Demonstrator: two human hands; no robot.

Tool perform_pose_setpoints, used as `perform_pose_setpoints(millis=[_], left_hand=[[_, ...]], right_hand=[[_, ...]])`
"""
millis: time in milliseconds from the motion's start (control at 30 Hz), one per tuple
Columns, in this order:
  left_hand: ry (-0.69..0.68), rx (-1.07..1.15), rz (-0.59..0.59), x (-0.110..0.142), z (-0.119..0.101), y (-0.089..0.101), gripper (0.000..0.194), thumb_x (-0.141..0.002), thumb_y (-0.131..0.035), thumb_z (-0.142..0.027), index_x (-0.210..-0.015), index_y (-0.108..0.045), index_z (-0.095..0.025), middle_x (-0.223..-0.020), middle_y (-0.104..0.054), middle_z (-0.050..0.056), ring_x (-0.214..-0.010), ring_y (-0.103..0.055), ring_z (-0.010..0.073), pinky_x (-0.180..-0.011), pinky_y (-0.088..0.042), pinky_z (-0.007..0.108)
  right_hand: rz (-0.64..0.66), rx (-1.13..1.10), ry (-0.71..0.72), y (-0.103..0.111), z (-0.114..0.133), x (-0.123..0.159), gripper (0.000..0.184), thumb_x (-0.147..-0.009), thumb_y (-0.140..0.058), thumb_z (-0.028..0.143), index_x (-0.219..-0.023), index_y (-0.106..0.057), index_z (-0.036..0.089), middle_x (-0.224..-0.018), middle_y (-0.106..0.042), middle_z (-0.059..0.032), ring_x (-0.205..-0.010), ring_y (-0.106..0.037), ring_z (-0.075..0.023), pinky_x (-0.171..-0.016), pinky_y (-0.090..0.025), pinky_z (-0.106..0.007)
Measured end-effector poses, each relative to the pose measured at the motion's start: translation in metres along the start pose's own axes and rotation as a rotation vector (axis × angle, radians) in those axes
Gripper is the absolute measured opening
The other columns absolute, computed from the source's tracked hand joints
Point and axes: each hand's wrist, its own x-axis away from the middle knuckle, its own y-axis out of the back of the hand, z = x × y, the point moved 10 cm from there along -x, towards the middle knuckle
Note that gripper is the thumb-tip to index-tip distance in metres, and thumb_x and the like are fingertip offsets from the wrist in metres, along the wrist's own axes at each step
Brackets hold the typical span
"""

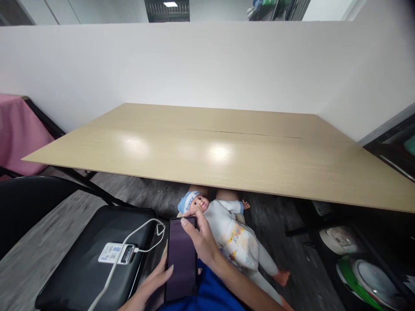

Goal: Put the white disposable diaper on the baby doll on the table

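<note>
Between my two hands is a dark smartphone (pixel 181 263), held upright above my lap with its screen facing me. My left hand (pixel 158 276) wraps around the phone's lower left side, thumb along the edge. At its top right corner, my right hand (pixel 201 236) grips the phone, thumb at the upper screen. Across my lap, behind the right hand, lies a baby doll (pixel 233 229) in a blue cap, white top and diaper. The right forearm hides part of its body.
A light wooden table (pixel 259 160) spans the view ahead. On a black padded seat (pixel 87 242) at left lie a power bank (pixel 127 254) with a white cable (pixel 112 272) and a label card (pixel 110 252). Lidded containers (pixel 372 276) sit on a low rack at right.
</note>
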Motion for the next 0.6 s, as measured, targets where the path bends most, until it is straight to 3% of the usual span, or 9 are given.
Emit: perform_pose_setpoints(millis=[133,300,500,600], left_hand=[[0.006,-0.117,0.097,0.01,0.001,-0.008,0.112,-0.089,-0.09,-0.04,-0.179,-0.023,-0.032,-0.176,-0.048,0.01,-0.171,-0.022,0.0401,-0.139,-0.02,0.06],[-0.053,-0.146,0.253,0.017,0.002,-0.022,0.125,-0.09,-0.088,-0.039,-0.181,-0.003,-0.031,-0.171,-0.053,0.015,-0.166,-0.038,0.043,-0.137,-0.022,0.063],[-0.083,-0.303,0.136,0.025,0.0,-0.017,0.137,-0.088,-0.091,-0.031,-0.179,0.011,-0.031,-0.177,-0.045,0.018,-0.167,-0.036,0.0404,-0.138,-0.023,0.058],[-0.142,-0.312,0.087,0.024,-0.002,-0.02,0.139,-0.085,-0.094,-0.028,-0.18,0.008,-0.033,-0.171,-0.052,0.021,-0.158,-0.05,0.043,-0.135,-0.031,0.06]], right_hand=[[-0.014,0.004,0.004,0.0,0.0,-0.002,0.031,-0.098,-0.074,0.051,-0.103,-0.065,0.022,-0.098,-0.07,-0.0023,-0.096,-0.069,-0.0213,-0.09,-0.052,-0.034],[-0.022,0.009,-0.017,-0.001,-0.005,-0.003,0.034,-0.094,-0.079,0.051,-0.104,-0.064,0.022,-0.094,-0.072,-0.0018,-0.09,-0.07,-0.0206,-0.085,-0.054,-0.033],[0.024,-0.008,0.012,0.0,-0.008,0.001,0.03,-0.1,-0.072,0.049,-0.114,-0.068,0.022,-0.111,-0.075,-0.0048,-0.11,-0.07,-0.0224,-0.103,-0.053,-0.035],[0.098,-0.048,0.007,-0.001,-0.01,0.008,0.035,-0.104,-0.066,0.05,-0.128,-0.068,0.025,-0.116,-0.075,-0.0043,-0.11,-0.07,-0.0216,-0.103,-0.053,-0.035]])
